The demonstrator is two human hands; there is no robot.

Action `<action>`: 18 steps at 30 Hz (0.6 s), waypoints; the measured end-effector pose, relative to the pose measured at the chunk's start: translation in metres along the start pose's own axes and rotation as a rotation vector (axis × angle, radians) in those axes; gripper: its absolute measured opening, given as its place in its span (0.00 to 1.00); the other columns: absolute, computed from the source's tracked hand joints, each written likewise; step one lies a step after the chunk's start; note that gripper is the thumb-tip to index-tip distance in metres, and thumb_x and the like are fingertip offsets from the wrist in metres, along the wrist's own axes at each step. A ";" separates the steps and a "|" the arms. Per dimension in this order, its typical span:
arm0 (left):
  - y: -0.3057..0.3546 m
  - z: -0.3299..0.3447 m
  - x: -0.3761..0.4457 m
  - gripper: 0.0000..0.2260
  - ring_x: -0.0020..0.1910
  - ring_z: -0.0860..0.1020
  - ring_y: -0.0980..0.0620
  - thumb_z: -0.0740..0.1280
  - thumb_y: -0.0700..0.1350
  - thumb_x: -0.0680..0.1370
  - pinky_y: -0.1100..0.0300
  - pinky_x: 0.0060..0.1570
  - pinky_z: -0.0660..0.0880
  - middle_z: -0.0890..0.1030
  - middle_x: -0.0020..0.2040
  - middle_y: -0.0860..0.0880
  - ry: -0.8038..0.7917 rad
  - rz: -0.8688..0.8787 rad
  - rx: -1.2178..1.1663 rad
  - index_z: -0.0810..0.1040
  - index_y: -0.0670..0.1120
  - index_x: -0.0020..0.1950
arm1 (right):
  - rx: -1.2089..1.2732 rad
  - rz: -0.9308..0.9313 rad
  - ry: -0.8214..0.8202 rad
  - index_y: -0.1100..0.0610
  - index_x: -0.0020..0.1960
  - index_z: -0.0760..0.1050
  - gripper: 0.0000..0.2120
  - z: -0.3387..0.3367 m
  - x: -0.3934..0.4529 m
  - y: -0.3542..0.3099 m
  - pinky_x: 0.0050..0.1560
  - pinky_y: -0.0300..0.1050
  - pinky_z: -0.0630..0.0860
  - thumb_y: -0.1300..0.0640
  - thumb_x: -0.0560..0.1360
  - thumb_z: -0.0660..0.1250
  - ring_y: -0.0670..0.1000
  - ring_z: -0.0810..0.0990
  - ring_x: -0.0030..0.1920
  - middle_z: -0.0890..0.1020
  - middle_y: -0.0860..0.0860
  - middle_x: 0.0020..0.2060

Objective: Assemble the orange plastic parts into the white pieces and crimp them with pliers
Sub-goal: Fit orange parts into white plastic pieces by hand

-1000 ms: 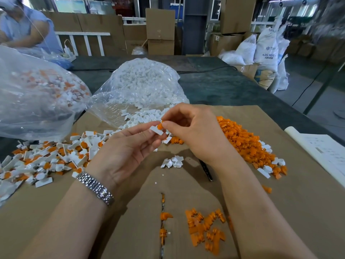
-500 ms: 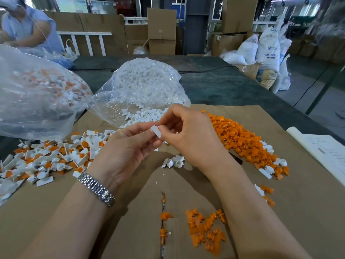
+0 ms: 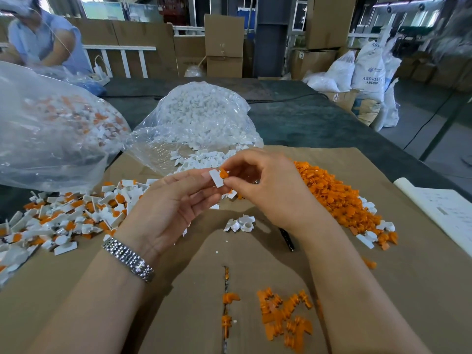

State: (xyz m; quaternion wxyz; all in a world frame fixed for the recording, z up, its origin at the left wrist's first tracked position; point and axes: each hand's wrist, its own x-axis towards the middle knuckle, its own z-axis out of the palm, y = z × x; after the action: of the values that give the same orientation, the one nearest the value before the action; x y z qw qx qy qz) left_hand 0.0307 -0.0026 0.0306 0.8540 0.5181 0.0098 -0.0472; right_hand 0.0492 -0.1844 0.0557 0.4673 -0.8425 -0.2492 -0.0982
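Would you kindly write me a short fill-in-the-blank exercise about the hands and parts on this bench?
1. The left hand holds a small ____ piece at its fingertips.
2. The right hand presses an ____ part against that piece.
3. The big pile of loose orange parts lies on the person's ____ side.
4. The metal watch is on the ____ wrist.

Missing words: white; orange; right; left

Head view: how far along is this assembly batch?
Done: a heap of joined white-and-orange pieces lies at left, more in the clear bag. In hand: the left hand holds a white plastic piece while the right hand presses an orange plastic part against it. Left: a large loose orange pile and a bag of white pieces.
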 end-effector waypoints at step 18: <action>0.000 -0.001 -0.003 0.10 0.37 0.85 0.48 0.75 0.40 0.69 0.63 0.38 0.81 0.85 0.41 0.40 0.088 0.061 0.156 0.86 0.36 0.47 | -0.051 -0.091 -0.009 0.52 0.52 0.85 0.09 0.003 -0.001 0.001 0.49 0.34 0.75 0.59 0.73 0.77 0.43 0.80 0.44 0.81 0.47 0.44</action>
State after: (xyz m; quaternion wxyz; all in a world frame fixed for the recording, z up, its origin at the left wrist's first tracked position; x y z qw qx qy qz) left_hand 0.0282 -0.0018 0.0306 0.8107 0.5847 0.0279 0.0010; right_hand 0.0485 -0.1822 0.0531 0.4396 -0.8424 -0.2867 -0.1220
